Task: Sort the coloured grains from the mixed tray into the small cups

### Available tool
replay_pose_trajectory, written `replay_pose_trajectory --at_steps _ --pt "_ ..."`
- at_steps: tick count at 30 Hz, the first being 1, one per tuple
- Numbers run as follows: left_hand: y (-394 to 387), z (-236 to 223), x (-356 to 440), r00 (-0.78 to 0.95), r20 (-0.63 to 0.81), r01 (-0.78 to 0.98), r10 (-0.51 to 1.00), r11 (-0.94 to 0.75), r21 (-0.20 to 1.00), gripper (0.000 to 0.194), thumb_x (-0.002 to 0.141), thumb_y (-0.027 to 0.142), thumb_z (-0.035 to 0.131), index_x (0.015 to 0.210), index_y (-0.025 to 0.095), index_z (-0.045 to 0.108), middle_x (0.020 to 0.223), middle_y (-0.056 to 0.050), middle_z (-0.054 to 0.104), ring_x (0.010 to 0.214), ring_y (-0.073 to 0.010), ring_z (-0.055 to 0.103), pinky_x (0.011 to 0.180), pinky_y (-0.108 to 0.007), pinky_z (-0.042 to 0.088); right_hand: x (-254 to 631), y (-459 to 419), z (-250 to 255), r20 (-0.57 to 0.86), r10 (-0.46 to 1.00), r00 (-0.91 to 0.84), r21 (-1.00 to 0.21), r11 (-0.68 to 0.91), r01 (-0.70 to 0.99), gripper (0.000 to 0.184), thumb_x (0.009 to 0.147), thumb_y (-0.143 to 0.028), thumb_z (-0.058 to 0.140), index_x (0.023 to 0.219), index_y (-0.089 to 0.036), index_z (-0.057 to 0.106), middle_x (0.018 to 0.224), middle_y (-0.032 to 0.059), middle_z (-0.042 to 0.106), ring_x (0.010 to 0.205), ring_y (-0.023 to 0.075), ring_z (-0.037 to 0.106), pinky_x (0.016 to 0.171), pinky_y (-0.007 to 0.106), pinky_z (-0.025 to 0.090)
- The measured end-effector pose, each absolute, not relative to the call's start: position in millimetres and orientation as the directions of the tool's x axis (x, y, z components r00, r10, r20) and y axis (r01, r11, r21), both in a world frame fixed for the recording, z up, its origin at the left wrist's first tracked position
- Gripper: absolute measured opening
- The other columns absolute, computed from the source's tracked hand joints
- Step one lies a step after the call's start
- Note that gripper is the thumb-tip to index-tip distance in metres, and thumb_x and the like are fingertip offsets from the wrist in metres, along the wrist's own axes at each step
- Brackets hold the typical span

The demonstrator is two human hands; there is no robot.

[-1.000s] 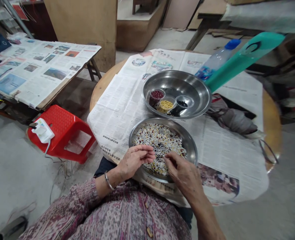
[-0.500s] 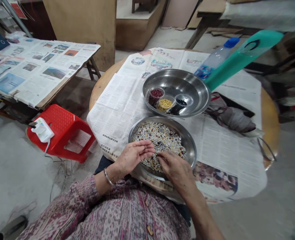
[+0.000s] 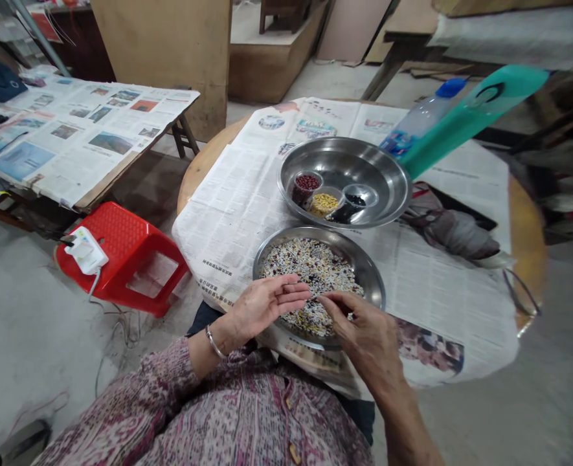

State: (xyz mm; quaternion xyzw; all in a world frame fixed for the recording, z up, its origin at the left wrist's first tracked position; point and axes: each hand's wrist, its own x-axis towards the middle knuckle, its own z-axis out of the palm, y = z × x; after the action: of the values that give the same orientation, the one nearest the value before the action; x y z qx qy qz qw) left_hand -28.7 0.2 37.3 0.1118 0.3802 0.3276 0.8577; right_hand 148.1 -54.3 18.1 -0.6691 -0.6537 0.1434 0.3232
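A steel pan [image 3: 374,278] full of mixed beans [image 3: 315,268] sits at the near edge of a round table. My left hand [image 3: 267,303] is held palm-up over the pan's near rim, fingers stretched out; I cannot see what lies in the palm. My right hand [image 3: 359,323] hovers over the beans just right of it, thumb and fingertips pinched on something too small to name, almost touching the left fingertips. Behind, a larger steel bowl [image 3: 388,171] holds three small cups: red beans [image 3: 307,182], yellow beans [image 3: 323,204] and black beans [image 3: 355,200].
Newspaper [image 3: 237,207] covers the round table. A plastic bottle [image 3: 419,120] and a teal flat object [image 3: 471,116] stand behind the bowl, grey cloth [image 3: 454,236] and eyeglasses [image 3: 522,294] to the right. A red stool [image 3: 131,252] with a charger [image 3: 86,249] stands left, near another papered table [image 3: 72,136].
My right hand lifted from the beans into a pinch and moved toward the left fingertips. My left hand opened flatter and shifted slightly right.
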Motion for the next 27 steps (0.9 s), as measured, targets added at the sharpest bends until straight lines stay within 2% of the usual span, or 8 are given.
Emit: replay_pose_trajectory --at_steps 4,9,12,15,20,24,27 --pt "-1.7 33.9 -23.1 0.533 -0.572 -0.475 0.624 0.780 0.408 0.027 0.096 0.024 0.049 0.106 0.005 0.066 0.104 -0.017 0.070 0.091 -0.0181 0.069 0.095 -0.034 0.050 135.7 -50.6 33.3 0.205 0.976 0.069 -0.768 0.116 0.629 0.030 0.092 -0.042 0.052 0.096 -0.021 0.072 0.093 0.0070 0.074 0.078 0.0191 0.067 0.070 0.031 0.051" --pt "-3.4 29.5 -25.3 0.567 -0.547 -0.446 0.616 0.788 0.426 0.030 0.098 0.026 0.046 0.108 0.007 0.065 0.109 -0.018 0.069 0.097 -0.0194 0.069 0.096 -0.034 0.049 141.6 -53.9 26.7 0.205 0.942 0.264 -0.776 -0.008 0.631 0.032 0.089 -0.045 0.055 0.096 -0.019 0.073 0.089 0.0068 0.073 0.067 0.0170 0.063 0.061 0.028 0.049" --pt "-4.0 29.0 -27.5 0.577 -0.523 -0.450 0.627 0.779 0.437 0.026 0.096 0.026 0.050 0.107 0.008 0.066 0.111 -0.019 0.068 0.098 -0.0199 0.068 0.097 -0.035 0.049 152.7 -59.7 14.8 0.205 0.951 0.230 -0.727 -0.009 0.686 0.034 0.089 -0.047 0.053 0.092 -0.020 0.073 0.085 0.0064 0.073 0.068 0.0180 0.064 0.063 0.030 0.049" --pt "-3.2 28.9 -27.2 0.562 -0.489 -0.469 0.667 0.744 0.476 0.021 0.090 0.015 0.057 0.108 0.008 0.066 0.113 -0.018 0.068 0.100 -0.0197 0.068 0.099 -0.034 0.048 162.1 -65.9 2.5 0.220 0.962 0.162 -0.610 0.006 0.792 0.034 0.090 -0.045 0.049 0.090 -0.020 0.072 0.089 0.0065 0.073 0.076 0.0201 0.067 0.071 0.032 0.049" --pt "2.6 26.8 -19.0 0.475 -0.461 -0.534 0.750 0.662 0.526 0.023 0.084 0.002 0.055 0.103 0.005 0.068 0.098 -0.014 0.070 0.089 -0.0174 0.069 0.097 -0.034 0.049 166.8 -69.2 -7.1 0.252 0.959 0.127 -0.441 -0.003 0.898 0.034 0.093 -0.039 0.043 0.090 -0.019 0.071 0.092 0.0066 0.072 0.081 0.0209 0.067 0.072 0.032 0.047" --pt "4.8 25.0 -13.2 0.457 -0.450 -0.559 0.767 0.642 0.525 0.019 0.085 0.003 0.055 0.099 0.005 0.069 0.093 -0.013 0.069 0.084 -0.0165 0.069 0.091 -0.033 0.051 164.9 -65.7 -2.7 0.246 0.967 0.070 -0.398 0.035 0.917 0.032 0.093 -0.037 0.044 0.090 -0.020 0.070 0.092 0.0064 0.072 0.081 0.0201 0.066 0.071 0.031 0.047" --pt "3.7 24.4 -14.4 0.457 -0.446 -0.557 0.770 0.638 0.531 0.016 0.086 0.006 0.056 0.096 0.006 0.069 0.093 -0.013 0.070 0.080 -0.0145 0.068 0.084 -0.029 0.053 161.9 -63.5 0.9 0.218 0.973 0.069 -0.427 0.032 0.904 0.029 0.093 -0.036 0.045 0.088 -0.021 0.070 0.090 0.0045 0.072 0.077 0.0191 0.066 0.068 0.031 0.046"
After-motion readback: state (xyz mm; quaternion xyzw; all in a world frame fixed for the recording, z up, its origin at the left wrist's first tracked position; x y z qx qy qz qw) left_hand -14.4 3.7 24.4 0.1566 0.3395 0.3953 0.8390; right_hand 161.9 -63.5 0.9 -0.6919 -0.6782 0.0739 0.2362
